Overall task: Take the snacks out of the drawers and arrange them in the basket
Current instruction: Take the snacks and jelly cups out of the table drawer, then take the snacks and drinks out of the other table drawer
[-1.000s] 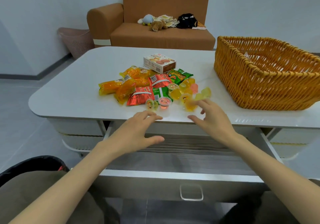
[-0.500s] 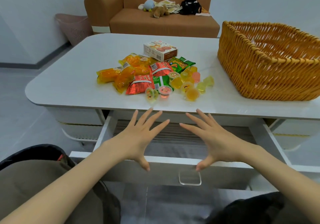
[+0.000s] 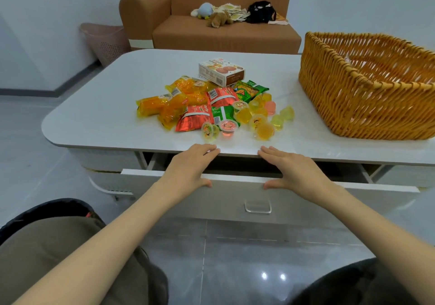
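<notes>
A pile of snacks lies on the white table (image 3: 98, 107): orange packets (image 3: 169, 102), red packets (image 3: 195, 116), a green packet (image 3: 250, 90), several jelly cups (image 3: 259, 118) and a small biscuit box (image 3: 221, 71). A woven wicker basket (image 3: 357, 97) stands at the right of the table. The middle drawer (image 3: 235, 198) is only slightly pulled out. My left hand (image 3: 190, 165) and my right hand (image 3: 292, 170) lie flat on the drawer's top front edge, fingers straight, thumbs on its face, fingertips at the table's edge.
A brown sofa (image 3: 226, 31) with soft toys and a black bag stands behind the table. A pink bin (image 3: 106, 41) sits by the wall at the left. The drawer has a clear handle (image 3: 257, 207). Side drawers flank it.
Both hands came back from the jelly cups and spread onto the drawer front. The drawer has slid inward and is now nearly closed.
</notes>
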Motion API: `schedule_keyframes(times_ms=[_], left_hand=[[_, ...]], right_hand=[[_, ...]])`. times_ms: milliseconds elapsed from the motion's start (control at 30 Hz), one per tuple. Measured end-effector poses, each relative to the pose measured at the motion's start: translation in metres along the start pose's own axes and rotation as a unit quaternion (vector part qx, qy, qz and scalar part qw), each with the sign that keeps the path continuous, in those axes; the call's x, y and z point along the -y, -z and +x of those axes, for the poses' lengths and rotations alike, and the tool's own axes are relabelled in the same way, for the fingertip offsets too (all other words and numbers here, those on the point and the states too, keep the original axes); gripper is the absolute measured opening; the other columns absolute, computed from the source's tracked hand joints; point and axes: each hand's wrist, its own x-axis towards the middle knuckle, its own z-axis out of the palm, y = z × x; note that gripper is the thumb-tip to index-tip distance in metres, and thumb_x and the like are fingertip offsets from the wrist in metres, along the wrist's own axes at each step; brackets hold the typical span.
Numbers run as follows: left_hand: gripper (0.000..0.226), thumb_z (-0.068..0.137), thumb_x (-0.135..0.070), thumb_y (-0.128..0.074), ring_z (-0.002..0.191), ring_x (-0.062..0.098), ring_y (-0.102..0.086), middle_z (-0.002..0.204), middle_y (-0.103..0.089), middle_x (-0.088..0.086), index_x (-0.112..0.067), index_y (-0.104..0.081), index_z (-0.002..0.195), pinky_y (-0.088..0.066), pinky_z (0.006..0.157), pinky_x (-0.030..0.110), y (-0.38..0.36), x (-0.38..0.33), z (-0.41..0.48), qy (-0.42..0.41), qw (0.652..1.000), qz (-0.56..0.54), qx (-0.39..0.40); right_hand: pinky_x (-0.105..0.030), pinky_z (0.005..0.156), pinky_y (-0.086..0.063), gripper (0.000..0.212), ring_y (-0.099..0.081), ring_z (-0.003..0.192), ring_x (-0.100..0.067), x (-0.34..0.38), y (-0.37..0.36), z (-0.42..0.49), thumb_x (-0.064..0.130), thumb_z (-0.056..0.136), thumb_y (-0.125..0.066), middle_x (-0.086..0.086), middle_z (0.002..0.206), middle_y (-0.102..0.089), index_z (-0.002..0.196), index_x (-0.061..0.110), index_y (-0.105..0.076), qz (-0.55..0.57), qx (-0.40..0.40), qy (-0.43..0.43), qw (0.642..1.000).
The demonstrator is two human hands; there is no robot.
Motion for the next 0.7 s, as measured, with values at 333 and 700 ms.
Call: schedule_keyframes(times_ms=[333,700], left_hand=[[0.055,0.038,-0.017,-0.095,0.068,0.02,-0.057,0.079,-0.062,-0.002,-0.016,-0.066,0.085,-0.037,0.044,0.025,-0.019,-0.001,0.022,-0.005,0.986,0.054,-0.159],[0.046,0.045,0.004,-0.085,0.065,0.022,-0.05,0.075,-0.055,0.003,-0.012,-0.061,0.081,-0.035,0.051,0.028,-0.033,-0.003,0.033,0.007,0.977,0.102,-0.189]], right_hand=[[-0.031,0.039,-0.05,0.041,-0.072,0.068,-0.023,-0.006,-0.04,0.016,0.019,0.061,-0.09,-0.001,0.083,-0.073,0.097,0.017,-0.071,-0.017,-0.229,-0.005,0.973],[-0.02,0.032,-0.035,0.009,-0.057,0.046,-0.019,-0.009,-0.049,0.025,0.015,0.083,-0.07,0.0,0.067,-0.066,0.092,0.015,-0.07,-0.098,-0.336,0.013,0.937]])
